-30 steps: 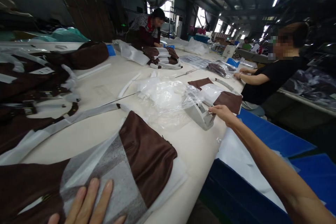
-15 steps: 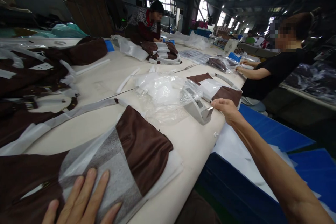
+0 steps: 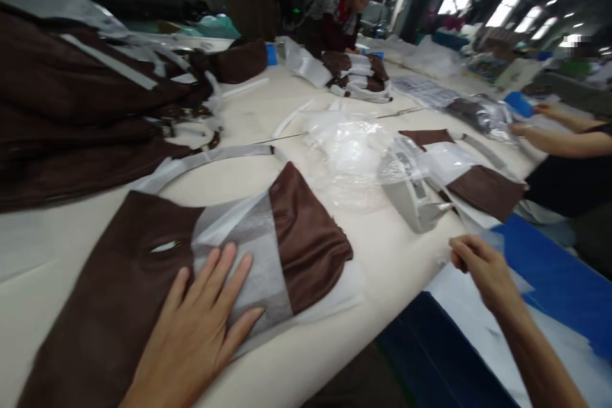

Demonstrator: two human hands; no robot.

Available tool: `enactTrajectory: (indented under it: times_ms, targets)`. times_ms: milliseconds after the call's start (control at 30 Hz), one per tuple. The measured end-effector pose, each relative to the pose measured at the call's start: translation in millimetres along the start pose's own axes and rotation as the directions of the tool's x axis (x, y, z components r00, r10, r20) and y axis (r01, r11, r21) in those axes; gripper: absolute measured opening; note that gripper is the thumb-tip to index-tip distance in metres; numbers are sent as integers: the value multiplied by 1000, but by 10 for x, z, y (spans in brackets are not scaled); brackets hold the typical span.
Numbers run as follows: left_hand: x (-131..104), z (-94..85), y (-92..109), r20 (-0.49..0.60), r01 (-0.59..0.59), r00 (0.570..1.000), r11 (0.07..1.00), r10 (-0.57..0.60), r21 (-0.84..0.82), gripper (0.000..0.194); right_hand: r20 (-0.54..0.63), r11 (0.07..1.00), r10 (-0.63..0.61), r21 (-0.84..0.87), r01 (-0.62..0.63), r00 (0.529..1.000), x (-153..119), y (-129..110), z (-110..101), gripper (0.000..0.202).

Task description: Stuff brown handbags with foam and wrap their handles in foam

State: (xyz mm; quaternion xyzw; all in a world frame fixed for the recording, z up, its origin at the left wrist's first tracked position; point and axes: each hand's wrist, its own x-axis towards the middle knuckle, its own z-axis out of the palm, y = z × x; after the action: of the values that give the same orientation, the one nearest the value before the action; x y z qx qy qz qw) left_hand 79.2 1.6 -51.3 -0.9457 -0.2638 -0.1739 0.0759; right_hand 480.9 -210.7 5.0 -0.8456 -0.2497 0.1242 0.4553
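Left hand (image 3: pixel 201 325): spread flat on translucent white band (image 3: pixel 262 268), brown soft-sided bag (image 3: pixel 308 242). Right hand (image 3: pixel 482 268): pinched, contents unclear, near cream desk (image 3: pixel 392 255) edge.

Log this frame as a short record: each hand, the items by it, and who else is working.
Left hand: spread flat on the pale wrap across a brown bag
Right hand: fingertips pinched together near the table edge; whether they hold anything is unclear
Nearest right hand: grey tape dispenser
Mid-table: crumpled clear plastic
Beyond dispenser: second bag, brown with pale band
Others: co-worker's hand at right; person across the table
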Motion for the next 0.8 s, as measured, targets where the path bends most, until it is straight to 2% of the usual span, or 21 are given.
enactTrajectory:
  times_ms: [33,67,100,133,200,267,300,333,367,400,433,467,533,600,667,733,767,800]
  targets:
    - [1,-22,15,21,5,1000,999,-6,35,72,122,998,-55,-14,57,991,-69,-116,-34,37]
    - [1,-40,25,46,9,999,998,-12,62,73,279,991,-118,-32,132,953,-126,-268,-53,37]
    - [0,-54,32,69,20,997,996,-25,82,74,459,979,-169,-27,204,872,-171,-451,-49,38]
    - [-2,-65,38,84,29,996,995,-37,93,75,625,967,-190,-12,253,757,-205,-659,-14,39]
    - [-9,-87,54,99,46,994,994,-55,98,74,865,948,-193,42,317,463,-251,-1108,160,38]
    - [-20,-106,75,100,58,993,995,-67,84,73,968,918,-185,109,381,168,-260,-1534,470,34]
    - [-24,-113,85,101,63,992,995,-70,72,73,982,892,-186,151,425,41,-248,-1717,662,32]
    - [-28,-117,92,100,71,992,996,-76,58,73,978,857,-195,204,474,-69,-224,-1875,870,30]
    - [-30,-119,98,98,77,992,996,-81,43,72,968,814,-199,250,524,-153,-193,-2006,1083,27]
    - [-31,-119,100,98,83,992,996,-85,29,72,958,763,-194,282,582,-210,-157,-2112,1294,26]
    - [-30,-116,101,98,86,991,996,-88,19,71,953,701,-181,298,648,-243,-123,-2197,1495,24]
    - [-29,-112,99,96,89,991,996,-89,11,71,955,626,-159,295,722,-252,-94,-2264,1682,24]
    - [-28,-104,95,90,96,991,995,-95,1,70,967,435,-126,256,863,-223,-71,-2360,1997,23]
    - [-29,-98,94,72,106,992,994,-105,-9,69,977,244,-99,206,948,-187,-97,-2420,2229,20]
    - [-32,-95,97,51,116,992,993,-115,-19,68,983,103,-73,175,979,-168,-150,-2453,2383,14]
    - [-34,-91,100,46,121,992,992,-120,-24,67,988,15,-42,147,989,-147,-191,-2462,2471,6]
    - [-34,-87,101,45,124,991,992,-123,-27,67,991,-19,-47,124,992,-125,-194,-2454,2492,3]
    - [-35,-83,101,46,126,991,992,-125,-27,67,993,-46,-80,85,995,-88,-183,-2435,2498,10]
